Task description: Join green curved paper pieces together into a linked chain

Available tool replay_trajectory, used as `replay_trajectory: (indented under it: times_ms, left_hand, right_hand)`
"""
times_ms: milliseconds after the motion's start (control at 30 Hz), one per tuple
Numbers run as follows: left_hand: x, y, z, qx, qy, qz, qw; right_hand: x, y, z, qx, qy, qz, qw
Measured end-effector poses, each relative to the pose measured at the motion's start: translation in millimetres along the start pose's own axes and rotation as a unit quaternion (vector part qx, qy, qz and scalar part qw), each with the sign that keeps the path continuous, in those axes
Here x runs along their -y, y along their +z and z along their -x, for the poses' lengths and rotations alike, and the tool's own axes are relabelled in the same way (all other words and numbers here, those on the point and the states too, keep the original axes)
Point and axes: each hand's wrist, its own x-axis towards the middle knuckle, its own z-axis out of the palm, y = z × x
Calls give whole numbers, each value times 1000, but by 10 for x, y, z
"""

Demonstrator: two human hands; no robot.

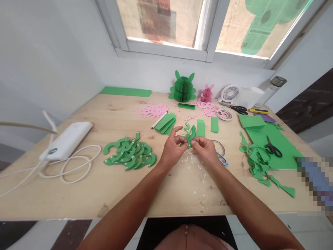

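My left hand [172, 146] and my right hand [204, 147] come together over the middle of the wooden table. Between their fingertips they pinch a green curved paper cutout [192, 133], partly hidden by the fingers. To the left lies a heap of similar green cutouts [130, 152], many with small white patches. White paper scraps [194, 163] are scattered below my hands. Beside my right hand are a roll of tape [220, 147] and a blue-handled tool [222, 159], partly covered by that hand.
Green sheets [283, 149] with black scissors [273, 147] and green offcuts [258, 163] lie at right. Pink cutouts [154, 110], a green honeycomb paper figure [183, 88], a pink one [206, 93] and a small fan [229, 93] are behind. A white box [67, 140] with cables is left.
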Motion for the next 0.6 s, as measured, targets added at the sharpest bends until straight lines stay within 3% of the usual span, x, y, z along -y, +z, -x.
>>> replay_trajectory:
  times_ms: [467, 600]
  left_hand:
    - [29, -5, -4, 4, 26, -28, 999]
    - [24, -12, 7, -11, 69, -76, 995]
  right_hand:
    - [-74, 4, -27, 8, 0, 5, 1000]
    - [-67, -5, -28, -5, -7, -4, 1000]
